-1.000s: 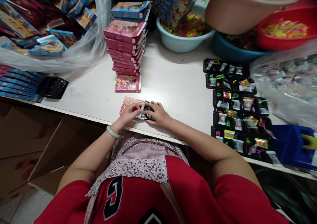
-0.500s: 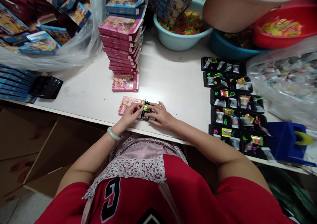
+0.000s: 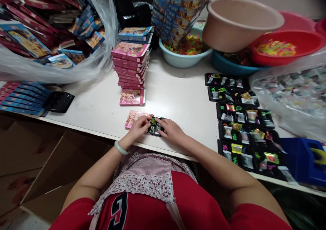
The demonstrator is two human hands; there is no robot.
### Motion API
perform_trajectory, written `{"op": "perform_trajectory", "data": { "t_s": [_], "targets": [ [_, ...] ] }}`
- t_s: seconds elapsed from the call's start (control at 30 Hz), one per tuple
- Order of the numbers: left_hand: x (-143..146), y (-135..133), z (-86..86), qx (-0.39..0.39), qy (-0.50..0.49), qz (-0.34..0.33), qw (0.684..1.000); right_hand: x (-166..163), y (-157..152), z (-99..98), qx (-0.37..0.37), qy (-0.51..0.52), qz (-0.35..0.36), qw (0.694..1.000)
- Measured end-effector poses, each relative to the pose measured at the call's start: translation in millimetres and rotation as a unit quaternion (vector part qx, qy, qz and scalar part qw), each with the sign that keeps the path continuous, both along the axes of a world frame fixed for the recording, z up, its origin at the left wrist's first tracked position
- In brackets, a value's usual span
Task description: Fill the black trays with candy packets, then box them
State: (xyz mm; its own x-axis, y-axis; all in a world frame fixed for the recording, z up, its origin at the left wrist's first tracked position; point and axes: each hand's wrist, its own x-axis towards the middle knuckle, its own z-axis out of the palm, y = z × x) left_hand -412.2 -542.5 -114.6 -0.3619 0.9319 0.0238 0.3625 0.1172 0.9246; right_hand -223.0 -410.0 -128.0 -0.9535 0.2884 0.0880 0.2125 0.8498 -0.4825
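A flat pink cardboard box point(image 3: 135, 116) lies near the table's front edge, its open end facing right. At that end sits a black plastic tray point(image 3: 152, 129) with small wrapped pieces and a yellow-green trinket in its compartments. My left hand point(image 3: 139, 128) is closed at the box's open end, thumb and fingertips pinched at its edge beside the tray. My right hand point(image 3: 173, 131) grips the tray from the right, fingers over its top and thumb near the front side. The fingers partly hide the tray, and I cannot tell how much of it is inside the box.
Behind stands a stack of pink boxes point(image 3: 131, 67). Filled black trays point(image 3: 235, 132) line the right, near a blue tape dispenser point(image 3: 297, 158) and a bag of small packets point(image 3: 300, 91). Basins point(image 3: 183, 61) stand at the back. A plastic bag of boxes point(image 3: 102, 67) is left.
The view has tilted up, so everything sits lower in it. The flap that stood up at the box's end is no longer upright, and more of the tray shows between my hands.
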Motion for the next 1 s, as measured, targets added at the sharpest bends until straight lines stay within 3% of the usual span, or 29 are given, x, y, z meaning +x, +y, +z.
{"op": "perform_trajectory", "data": {
  "t_s": [0.17, 0.3, 0.53, 0.8, 1.0],
  "targets": [
    [-2, -1, 0.1, -0.001, 0.02, -0.015, 1.0, -14, 2, 17.2, 0.05, -0.095, 0.02, 0.994],
    [2, 2, 2.6, 0.004, 0.042, -0.037, 0.998, -17, -2, 18.6, 0.049, -0.108, 0.021, 0.993],
    [13, 7, -0.4, 0.016, 0.035, -0.045, 0.998, 0, -3, 0.5, -0.056, 0.023, -0.024, 0.998],
    [15, 10, -0.7, 0.003, 0.017, -0.045, 0.999, -2, -9, -7.4, -0.116, 0.024, -0.026, 0.993],
    [28, 13, -2.1, 0.012, -0.004, -0.054, 0.998, 6, -10, -13.4, -0.18, 0.082, -0.084, 0.977]
  ]
}}
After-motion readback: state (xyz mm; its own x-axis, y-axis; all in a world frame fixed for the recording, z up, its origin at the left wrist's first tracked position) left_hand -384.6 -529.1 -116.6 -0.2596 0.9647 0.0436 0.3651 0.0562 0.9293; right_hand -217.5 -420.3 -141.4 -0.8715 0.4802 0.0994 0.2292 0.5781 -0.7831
